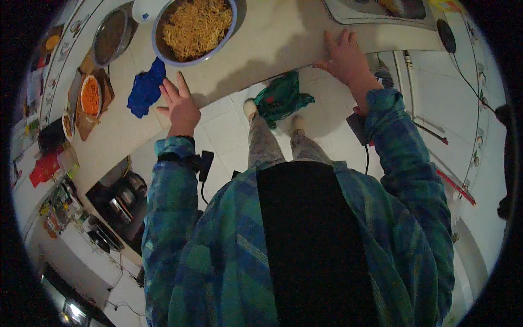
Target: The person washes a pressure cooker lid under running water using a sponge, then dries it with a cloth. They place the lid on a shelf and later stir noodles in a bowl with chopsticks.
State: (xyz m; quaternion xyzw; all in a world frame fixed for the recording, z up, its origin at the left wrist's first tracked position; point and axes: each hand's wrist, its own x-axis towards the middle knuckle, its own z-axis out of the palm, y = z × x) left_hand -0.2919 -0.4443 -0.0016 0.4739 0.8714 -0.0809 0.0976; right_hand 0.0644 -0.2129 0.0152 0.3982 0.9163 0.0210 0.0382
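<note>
My left hand (182,109) is empty, its fingers apart, over the pale countertop (269,45) near the front edge. Just beyond its fingertips lies a crumpled blue cloth (145,92). Above the cloth stands a round bowl (153,30) with a pale bluish rim, heaped with golden-brown shredded food (198,30). My right hand (347,57) holds nothing and has its fingers spread at the counter's front edge, below the sink (339,18). Whether its fingertips press on the surface I cannot tell.
To the left, an oval dish of shredded orange food (91,96) sits on a wooden cutting board (86,126). A deep metal pot (109,39) stands behind it. A green plastic bag (282,98) lies on the tiled floor by my feet. A cable hangs from each forearm.
</note>
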